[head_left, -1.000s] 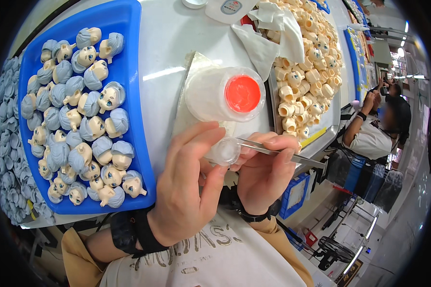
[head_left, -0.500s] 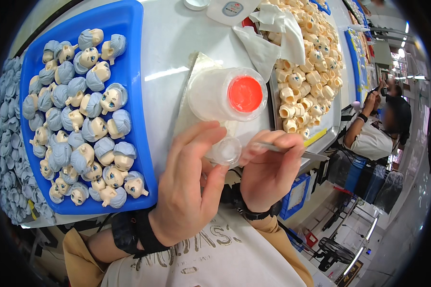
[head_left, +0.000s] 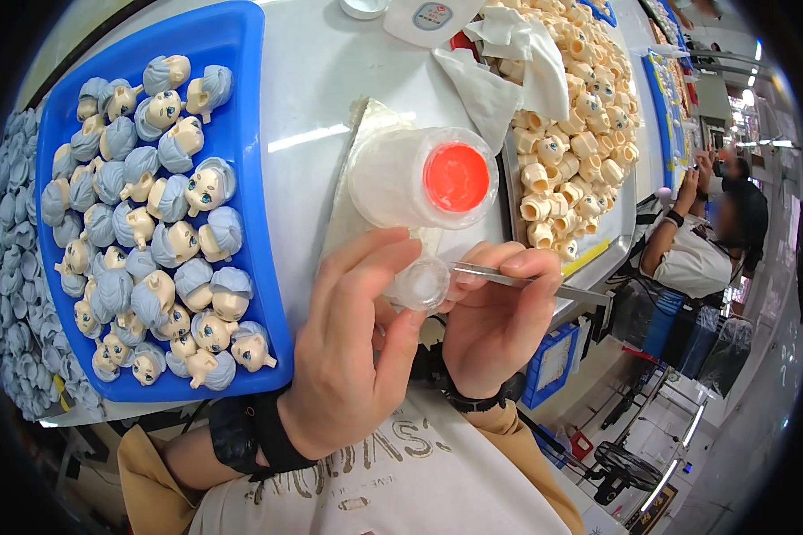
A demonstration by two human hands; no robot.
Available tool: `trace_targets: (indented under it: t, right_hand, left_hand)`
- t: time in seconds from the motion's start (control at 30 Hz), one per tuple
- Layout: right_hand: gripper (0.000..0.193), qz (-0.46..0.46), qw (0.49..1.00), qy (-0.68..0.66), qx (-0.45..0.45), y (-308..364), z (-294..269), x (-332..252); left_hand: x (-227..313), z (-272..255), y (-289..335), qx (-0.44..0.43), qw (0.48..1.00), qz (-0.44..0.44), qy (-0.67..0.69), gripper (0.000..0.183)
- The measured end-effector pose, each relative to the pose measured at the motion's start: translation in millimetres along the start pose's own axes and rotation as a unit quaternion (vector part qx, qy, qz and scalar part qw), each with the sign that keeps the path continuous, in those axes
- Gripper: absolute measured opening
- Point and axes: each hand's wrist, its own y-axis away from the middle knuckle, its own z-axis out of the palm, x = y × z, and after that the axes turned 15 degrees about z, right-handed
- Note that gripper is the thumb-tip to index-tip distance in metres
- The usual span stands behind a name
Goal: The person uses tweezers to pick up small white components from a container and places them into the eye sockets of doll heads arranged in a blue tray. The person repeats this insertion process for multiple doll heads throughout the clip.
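My left hand (head_left: 352, 334) is curled round a small clear plastic cup (head_left: 421, 284), its thumb and fingers at the cup's sides. A pair of metal tweezers (head_left: 491, 275) is pinched in my right hand (head_left: 500, 325), with the tips close to the cup's rim. Whether the tips hold anything is too small to tell. Just beyond my hands stands a translucent plastic jar (head_left: 385, 178) with a round orange-red top area (head_left: 456, 176). Under the jar lies a whitish pad (head_left: 343, 209).
At left, a blue tray (head_left: 272, 294) holds doll heads with grey-blue hair; grey-blue hair pieces (head_left: 18, 267) pile beyond it. Right of the jar, a tray holds cream doll-head parts (head_left: 589, 143), partly under white cloths (head_left: 531, 62). A co-worker (head_left: 687, 250) sits far right.
My right hand has shifted slightly left and turned, bringing the tweezer tips up beside the cup's rim. My left hand and the cup stay nearly still.
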Motion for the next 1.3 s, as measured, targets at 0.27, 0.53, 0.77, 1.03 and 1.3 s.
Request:
trace_targets:
  t: [0.27, 0.53, 0.77, 1.03, 1.3]
  right_hand:
    - [0.027, -0.038, 0.997, 0.067, -0.007, -0.3, -1.6, -0.8]
    - [0.029, -0.051, 0.994, 0.092, 0.001, 0.3, -1.8, -0.8]
    - [0.029, -0.073, 0.988, 0.133, -0.003, 0.7, -0.1, -0.8]
    - [0.029, -0.106, 0.979, 0.172, 0.007, 1.7, 1.3, 0.4]
    - [0.027, -0.124, 0.974, 0.19, 0.011, 2.0, -1.0, -1.1]
  left_hand:
    - [0.5, -1.0, -0.1, -0.003, 1.0, 0.002, 0.0, 0.039]
    - [-0.3, -0.2, -0.4, -0.004, 1.0, 0.009, -0.009, 0.039]
    - [0.0, -0.5, 0.2, -0.005, 1.0, 0.008, -0.008, 0.039]
    - [0.8, -0.3, -0.4, -0.002, 1.0, 0.01, -0.006, 0.04]
    - [0.6, -1.1, -0.2, -0.004, 1.0, 0.009, -0.005, 0.041]
